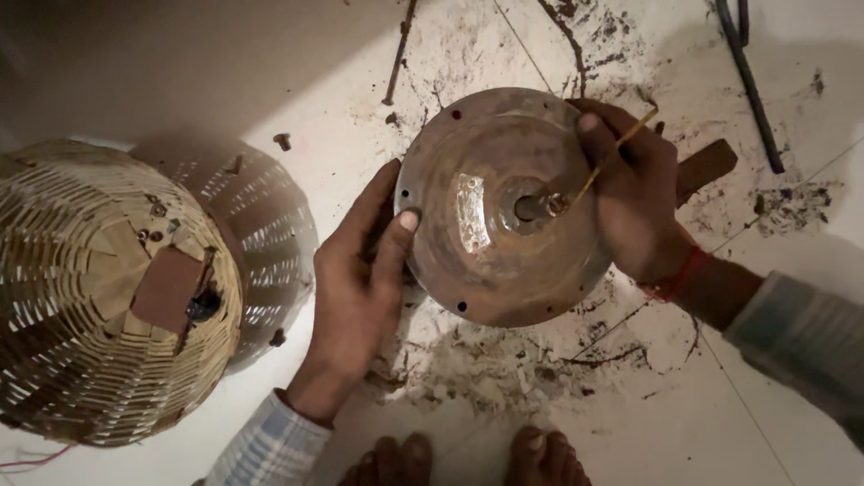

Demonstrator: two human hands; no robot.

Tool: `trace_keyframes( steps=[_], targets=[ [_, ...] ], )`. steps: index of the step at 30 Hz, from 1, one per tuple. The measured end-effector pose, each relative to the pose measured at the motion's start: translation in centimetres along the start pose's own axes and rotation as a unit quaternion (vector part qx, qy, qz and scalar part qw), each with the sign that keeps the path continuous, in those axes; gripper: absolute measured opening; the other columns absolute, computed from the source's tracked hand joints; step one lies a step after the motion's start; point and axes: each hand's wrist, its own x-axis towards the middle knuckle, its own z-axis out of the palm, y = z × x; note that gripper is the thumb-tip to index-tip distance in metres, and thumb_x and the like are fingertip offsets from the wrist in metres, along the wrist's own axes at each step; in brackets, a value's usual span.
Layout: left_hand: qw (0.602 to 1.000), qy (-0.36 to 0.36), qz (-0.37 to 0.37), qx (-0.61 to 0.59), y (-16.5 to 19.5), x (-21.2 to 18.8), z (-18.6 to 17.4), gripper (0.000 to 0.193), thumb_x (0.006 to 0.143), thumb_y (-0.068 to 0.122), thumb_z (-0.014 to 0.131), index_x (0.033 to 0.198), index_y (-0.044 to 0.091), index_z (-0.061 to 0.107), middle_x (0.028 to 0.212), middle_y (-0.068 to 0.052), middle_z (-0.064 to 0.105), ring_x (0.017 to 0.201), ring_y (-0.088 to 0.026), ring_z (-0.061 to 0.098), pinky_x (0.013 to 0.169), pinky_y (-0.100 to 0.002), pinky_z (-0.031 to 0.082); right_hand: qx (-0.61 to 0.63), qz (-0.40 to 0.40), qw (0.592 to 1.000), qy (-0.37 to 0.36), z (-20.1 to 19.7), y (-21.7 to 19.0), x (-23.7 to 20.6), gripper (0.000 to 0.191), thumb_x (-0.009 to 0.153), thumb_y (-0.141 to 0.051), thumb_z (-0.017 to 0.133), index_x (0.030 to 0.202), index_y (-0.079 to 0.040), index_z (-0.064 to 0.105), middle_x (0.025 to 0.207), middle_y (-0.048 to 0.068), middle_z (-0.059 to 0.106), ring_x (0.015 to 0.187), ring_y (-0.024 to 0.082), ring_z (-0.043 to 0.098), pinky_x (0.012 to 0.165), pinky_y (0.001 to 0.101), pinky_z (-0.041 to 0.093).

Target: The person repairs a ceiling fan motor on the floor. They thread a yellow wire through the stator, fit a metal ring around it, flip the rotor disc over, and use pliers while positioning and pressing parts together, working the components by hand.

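Observation:
A round, rusty metal motor housing (477,202) with a short shaft at its centre rests on the dirty white floor. My left hand (355,288) grips its left rim, thumb pressed on the top face. Over at the right rim, my right hand (634,193) wraps around the edge, and a thin yellowish stick (621,144) runs between its fingers toward the shaft. A red thread circles my right wrist.
An upturned woven basket (99,288) sits at the left. A small screw (283,140) lies on the floor above it. Dark grime and debris (504,360) spread around the housing. A rusty rod (399,54), a black cable (751,85) and my bare toes (468,459) are also in view.

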Motion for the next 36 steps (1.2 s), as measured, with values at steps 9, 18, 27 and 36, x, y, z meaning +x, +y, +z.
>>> trace_keyframes(
  steps=[9, 18, 27, 36],
  targets=[
    [1.0, 0.003, -0.013, -0.018, -0.3, 0.1, 0.1, 0.053, 0.103, 0.019, 0.058, 0.15, -0.003, 0.047, 0.146, -0.02, 0.064, 0.129, -0.024, 0.064, 0.108, -0.034, 0.052, 0.002, 0.023, 1.0, -0.011, 0.1, 0.1, 0.1, 0.041, 0.112, -0.028, 0.05, 0.132, 0.004, 0.064, 0.106, 0.004, 0.071, 0.095, 0.009, 0.063, 0.085, 0.0267, 0.054],
    [0.996, 0.005, -0.046, -0.073, -0.9, 0.3, 0.2, 0.055, 0.1, 0.018, 0.059, 0.15, -0.001, 0.046, 0.142, -0.017, 0.066, 0.12, -0.021, 0.067, 0.095, -0.033, 0.057, -0.036, 0.001, 0.999, -0.018, -0.4, -0.8, 2.1, 0.037, 0.111, -0.028, 0.052, 0.124, 0.002, 0.068, 0.091, 0.003, 0.065, 0.083, 0.008, 0.057, 0.073, 0.026, 0.05],
    [0.992, 0.0, -0.021, -0.122, -1.6, 0.6, 0.5, 0.052, 0.101, 0.015, 0.062, 0.149, 0.0, 0.049, 0.14, -0.016, 0.066, 0.126, -0.02, 0.065, 0.105, -0.033, 0.055, -0.157, -0.129, 0.976, -0.074, -1.5, -2.5, 6.3, 0.03, 0.114, -0.021, 0.055, 0.118, 0.005, 0.069, 0.097, 0.008, 0.07, 0.085, 0.014, 0.063, 0.074, 0.0301, 0.053],
    [0.995, -0.016, -0.026, -0.097, -0.9, 0.6, 0.1, 0.052, 0.103, 0.02, 0.064, 0.149, 0.0, 0.048, 0.135, -0.015, 0.069, 0.119, -0.016, 0.068, 0.099, -0.03, 0.059, -0.169, -0.169, 0.971, -0.019, -3.0, -2.6, 1.4, 0.019, 0.112, -0.013, 0.058, 0.121, 0.002, 0.066, 0.108, 0.008, 0.07, 0.097, 0.013, 0.065, 0.083, 0.0284, 0.053]
  ],
)
